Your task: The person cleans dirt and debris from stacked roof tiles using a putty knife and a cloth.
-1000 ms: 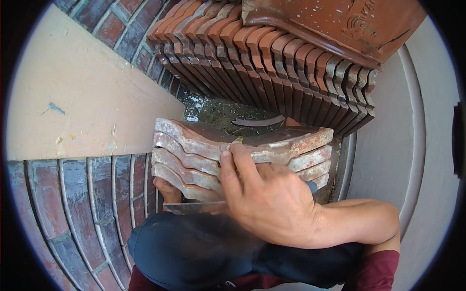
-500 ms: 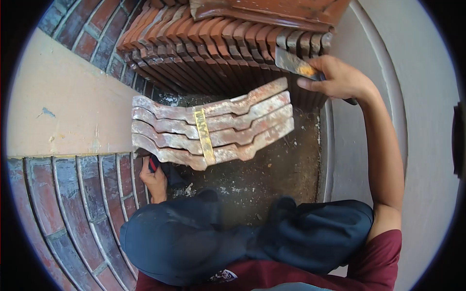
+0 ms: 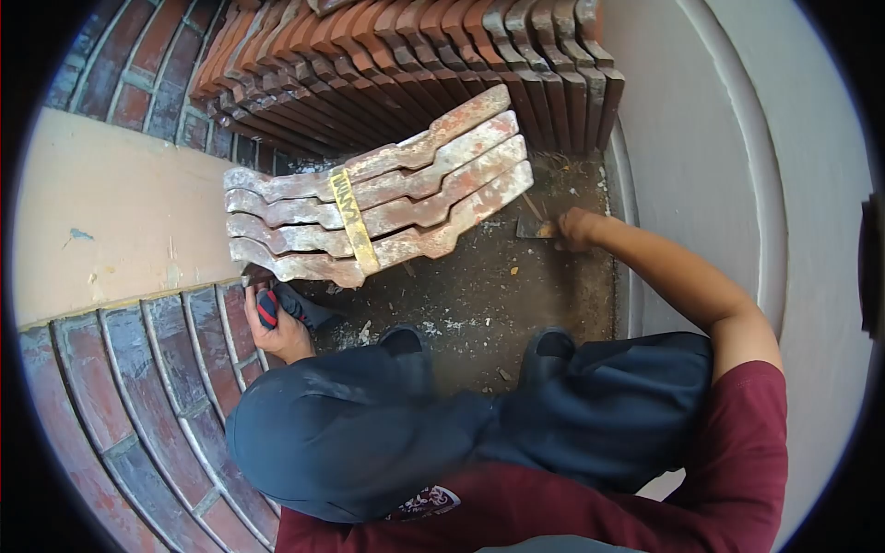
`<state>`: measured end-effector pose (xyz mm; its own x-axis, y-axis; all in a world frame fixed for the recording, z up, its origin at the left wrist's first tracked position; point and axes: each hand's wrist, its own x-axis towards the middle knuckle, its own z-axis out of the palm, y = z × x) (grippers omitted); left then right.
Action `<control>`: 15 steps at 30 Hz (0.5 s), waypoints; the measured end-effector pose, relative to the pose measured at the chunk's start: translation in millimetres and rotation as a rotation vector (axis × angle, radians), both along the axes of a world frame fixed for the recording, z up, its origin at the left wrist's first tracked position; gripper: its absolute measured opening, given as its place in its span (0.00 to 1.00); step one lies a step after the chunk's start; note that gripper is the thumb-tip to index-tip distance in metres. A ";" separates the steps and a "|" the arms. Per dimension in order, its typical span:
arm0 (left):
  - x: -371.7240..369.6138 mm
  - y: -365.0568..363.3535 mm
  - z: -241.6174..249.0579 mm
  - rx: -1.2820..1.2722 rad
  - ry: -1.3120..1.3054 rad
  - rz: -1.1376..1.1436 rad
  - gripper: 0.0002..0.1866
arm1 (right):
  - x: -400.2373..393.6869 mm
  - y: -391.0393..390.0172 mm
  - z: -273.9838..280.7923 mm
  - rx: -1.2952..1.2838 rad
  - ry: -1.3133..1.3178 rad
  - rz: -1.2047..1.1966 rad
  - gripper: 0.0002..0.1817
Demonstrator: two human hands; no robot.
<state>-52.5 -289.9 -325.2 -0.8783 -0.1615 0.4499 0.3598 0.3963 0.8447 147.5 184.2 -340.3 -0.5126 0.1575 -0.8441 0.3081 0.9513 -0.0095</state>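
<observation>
In the head view, my left hand (image 3: pixel 281 334) is closed around a tool's black-and-red handle (image 3: pixel 267 310). Its head is mostly hidden beneath the left end of a bundle of clay roof tiles (image 3: pixel 406 198). These are stained white and bound with a yellow strap (image 3: pixel 354 219). To the bundle's right, my right hand (image 3: pixel 576 229) grips a scraper (image 3: pixel 535 228) with a flat metal blade, low over the dirty floor. The blade points left. Motion blurs this hand a little.
A long row of stacked orange-brown roof tiles (image 3: pixel 415 64) stands at the back. Brick wall (image 3: pixel 120 396) and a beige panel (image 3: pixel 129 212) flank the left; a pale wall (image 3: pixel 701 184) curves along the right. Debris dots the floor (image 3: pixel 461 313) around my shoes.
My right hand has come down with the scraper from the tile row to just above the floor. The view has shifted, and the bundle appears higher and further left.
</observation>
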 end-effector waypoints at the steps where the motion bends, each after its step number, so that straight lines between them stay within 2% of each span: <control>1: 2.0 -0.9 -0.4 0.006 -0.004 -0.025 0.19 | 0.4 -0.3 -2.3 0.018 0.005 0.030 0.35; 3: 4.8 -4.9 -3.2 0.019 -0.008 -0.071 0.17 | -14.8 -8.5 34.1 0.054 0.018 0.092 0.34; 4: 10.7 -3.5 3.9 -0.003 -0.036 -0.095 0.12 | -27.3 -7.2 46.8 -0.002 0.122 0.008 0.32; 6: 15.5 -1.7 8.1 -0.073 -0.009 -0.086 0.10 | -53.0 -2.7 62.6 -0.116 0.327 -0.160 0.29; 8: 19.8 6.1 20.0 -0.111 -0.019 -0.058 0.08 | -64.8 -22.4 68.0 -0.597 1.228 -0.634 0.24; 9: 22.3 9.3 28.4 -0.145 -0.017 -0.110 0.08 | -69.1 -20.4 78.2 -0.870 1.171 -0.828 0.25; 11: 28.8 12.4 42.3 -0.215 -0.014 -0.224 0.07 | -93.5 -53.9 121.1 -1.136 1.454 -0.706 0.29; 14: 26.9 28.0 50.7 -0.035 -0.090 -0.436 0.25 | -105.2 -61.3 127.9 -1.244 1.367 -0.630 0.34; 15: 26.0 33.2 53.6 0.021 -0.105 -0.504 0.30 | -105.8 -66.5 128.8 -1.209 1.364 -0.671 0.34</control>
<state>-26.5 -256.8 -271.6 -0.8897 0.2856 0.3562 0.4144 0.1777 0.8926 41.7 117.8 -211.5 -0.9276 0.3085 0.2107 -0.2187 0.0087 -0.9758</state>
